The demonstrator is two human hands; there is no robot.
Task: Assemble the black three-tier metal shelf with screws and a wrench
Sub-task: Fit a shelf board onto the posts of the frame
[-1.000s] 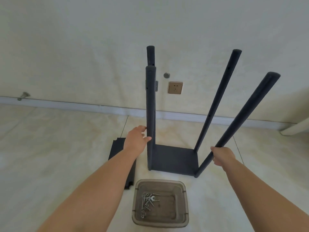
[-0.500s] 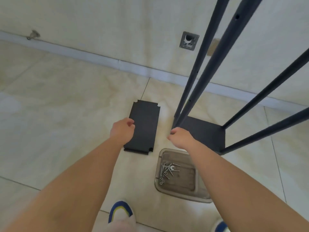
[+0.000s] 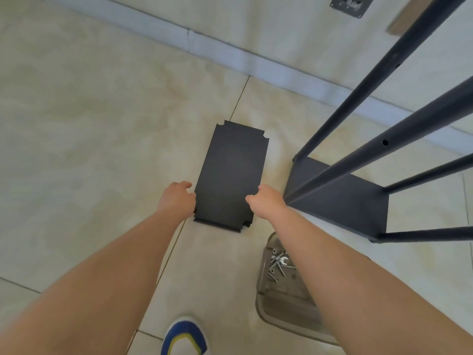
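A loose black shelf panel (image 3: pixel 231 172) with notched corners lies flat on the tiled floor. My left hand (image 3: pixel 176 198) curls round its left edge near the front corner. My right hand (image 3: pixel 266 201) grips the right edge opposite, thumb on the top face. To the right stands the part-built shelf: a bottom panel (image 3: pixel 340 201) with several black poles (image 3: pixel 358 160) rising from its corners. Screws and a small wrench (image 3: pixel 279 262) lie in a clear plastic tray (image 3: pixel 263 311), partly hidden under my right forearm.
A white skirting board (image 3: pixel 230 57) and the wall run across the back. A metal wall plate (image 3: pixel 349 3) sits at the top right. My blue and white shoe (image 3: pixel 184 336) stands at the bottom edge, left of the tray.
My right hand has let go of the shelf pole and moved left to the loose panel's right edge. My left hand has settled on the panel's left edge. The view has tilted down.
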